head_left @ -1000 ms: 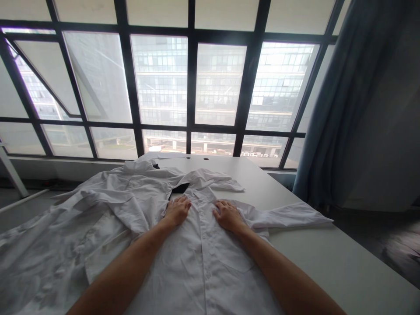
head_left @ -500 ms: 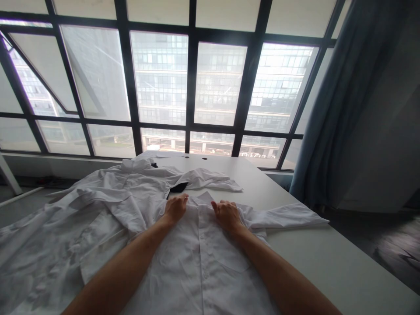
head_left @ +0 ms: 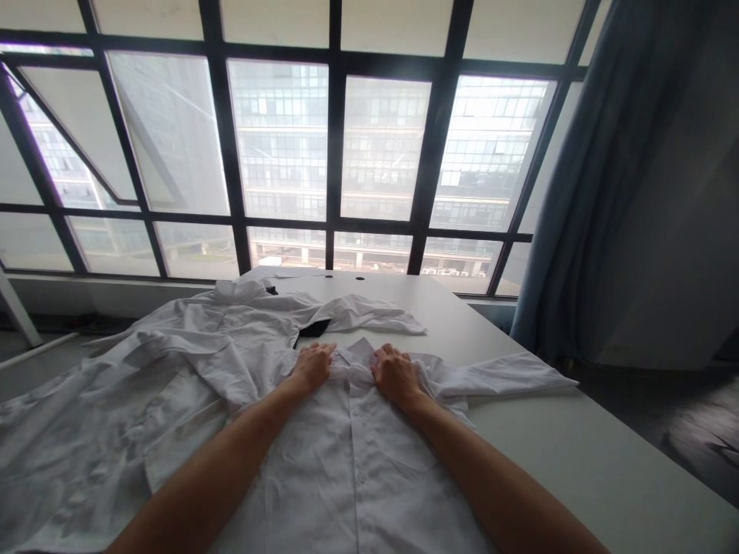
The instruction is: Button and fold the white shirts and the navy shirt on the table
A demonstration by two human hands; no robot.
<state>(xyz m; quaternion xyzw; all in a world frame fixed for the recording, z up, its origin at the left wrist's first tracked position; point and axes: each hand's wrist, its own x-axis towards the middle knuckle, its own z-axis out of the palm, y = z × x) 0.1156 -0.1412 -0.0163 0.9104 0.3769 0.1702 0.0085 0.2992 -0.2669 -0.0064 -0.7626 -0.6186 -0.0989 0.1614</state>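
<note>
A white button-up shirt (head_left: 353,469) lies front up before me, its collar (head_left: 359,351) pointing away and its button row running down the middle. At the left side of the collar, my left hand (head_left: 315,365) has its bent fingers closed on the cloth. My right hand (head_left: 397,374) grips the fabric on the collar's right side, its fingers curled under and partly hidden. One sleeve (head_left: 513,373) stretches out to the right across the white table (head_left: 554,438).
More white garments (head_left: 190,346) lie heaped on the left, with a black item (head_left: 315,329) showing beneath one. Past the table's far end stand tall windows (head_left: 381,154). A blue-grey curtain (head_left: 577,231) hangs at the right.
My right hand has moved slightly inward at the collar, and its raised thumb has come down onto the cloth. My left fingers have shifted a little. The collar fabric is more bunched.
</note>
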